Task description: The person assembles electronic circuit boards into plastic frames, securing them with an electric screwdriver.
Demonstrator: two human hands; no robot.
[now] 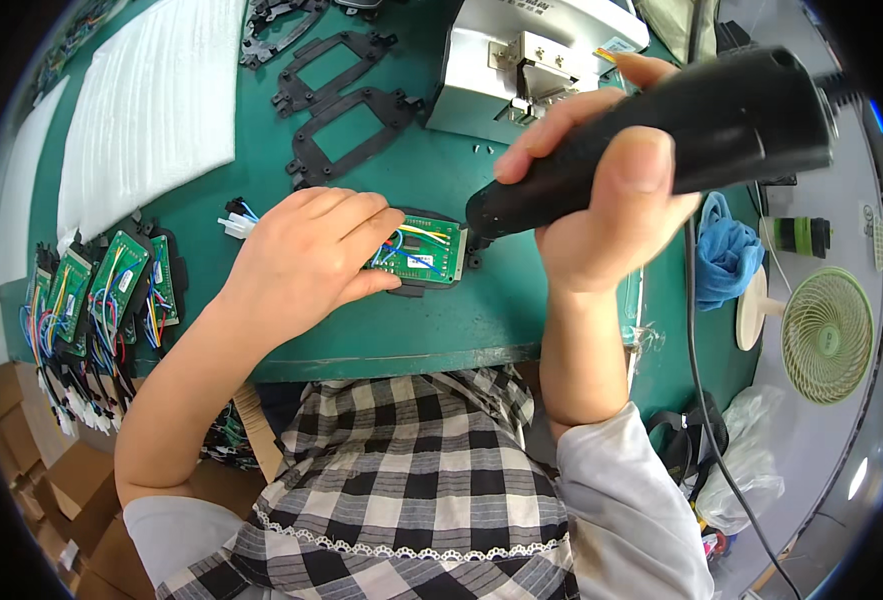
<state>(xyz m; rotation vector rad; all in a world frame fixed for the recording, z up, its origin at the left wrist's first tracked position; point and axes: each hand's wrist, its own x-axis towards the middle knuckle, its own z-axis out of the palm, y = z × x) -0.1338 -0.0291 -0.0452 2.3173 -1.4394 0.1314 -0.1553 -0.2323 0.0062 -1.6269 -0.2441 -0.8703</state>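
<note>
The left hand (306,260) lay flat with fingers spread over the left part of a green circuit board (429,250), pinning it in its black frame (413,288) on the green table (441,320), probably so it wouldn't skid. The right hand (601,190) had all fingers wrapped tight round a black electric screwdriver (661,140), tip down at the board's right edge. A stack of finished-looking boards (101,285) sat at the near left, empty frames (346,130) and white foam sheets (151,110) farther back, within easy reach.
</note>
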